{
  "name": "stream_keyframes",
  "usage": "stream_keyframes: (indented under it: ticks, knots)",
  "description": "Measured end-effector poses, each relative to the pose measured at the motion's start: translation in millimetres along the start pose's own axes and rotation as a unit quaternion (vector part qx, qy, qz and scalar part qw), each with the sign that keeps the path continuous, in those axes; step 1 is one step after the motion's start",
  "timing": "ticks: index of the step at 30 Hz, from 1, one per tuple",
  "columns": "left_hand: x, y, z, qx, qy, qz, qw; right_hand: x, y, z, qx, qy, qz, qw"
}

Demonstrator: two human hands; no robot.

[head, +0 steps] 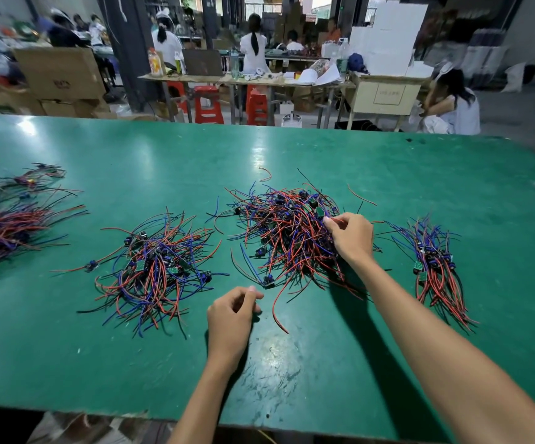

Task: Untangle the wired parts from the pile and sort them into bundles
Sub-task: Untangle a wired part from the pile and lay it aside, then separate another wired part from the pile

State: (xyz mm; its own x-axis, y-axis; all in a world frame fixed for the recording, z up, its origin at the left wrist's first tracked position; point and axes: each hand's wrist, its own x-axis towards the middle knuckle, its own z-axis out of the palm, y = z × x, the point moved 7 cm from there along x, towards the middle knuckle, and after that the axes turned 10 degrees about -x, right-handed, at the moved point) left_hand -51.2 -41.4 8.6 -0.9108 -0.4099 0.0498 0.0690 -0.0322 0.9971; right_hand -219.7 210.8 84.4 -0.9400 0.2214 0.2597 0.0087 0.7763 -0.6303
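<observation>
A tangled pile (287,232) of small parts with red, blue and black wires lies mid-table. My right hand (351,237) reaches into its right side, thumb and fingers pinching a wired part near a small green board. My left hand (232,318) hovers near the table's front, below the pile, with fingers loosely curled and nothing plainly held. A second loose heap (157,267) sits to the left. A straightened bundle (436,267) lies to the right of my right hand. More gathered bundles (6,225) lie at the far left.
The green table (292,363) ends close to me at its front edge and far across at the back. Single stray wires (360,194) lie behind the pile. Beyond the table are red stools (207,105), workbenches, cardboard boxes and several seated people.
</observation>
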Motion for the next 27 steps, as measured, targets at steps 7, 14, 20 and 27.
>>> stream_keyframes:
  ticks: [7, 14, 20, 27]
  knots:
    - [-2.7, 10.0, 8.0, -0.023, -0.019, -0.005, 1.000, -61.6, -11.5, -29.8, 0.129, 0.016, -0.069, 0.989]
    - [-6.3, 62.2, 62.3, -0.122, -0.148, -0.002, 0.981, -150.1, -34.2, -5.0, 0.273, -0.072, -0.111, 0.953]
    - [-13.7, 52.9, 57.9, -0.238, -0.136, -0.048, 0.960, -175.2, -37.1, 10.3, 0.382, -0.147, -0.070, 0.910]
    - [-6.9, 32.8, 39.4, -0.174, -0.081, -0.060, 0.979, -187.8, -11.5, 32.2, 0.399, -0.218, 0.044, 0.889]
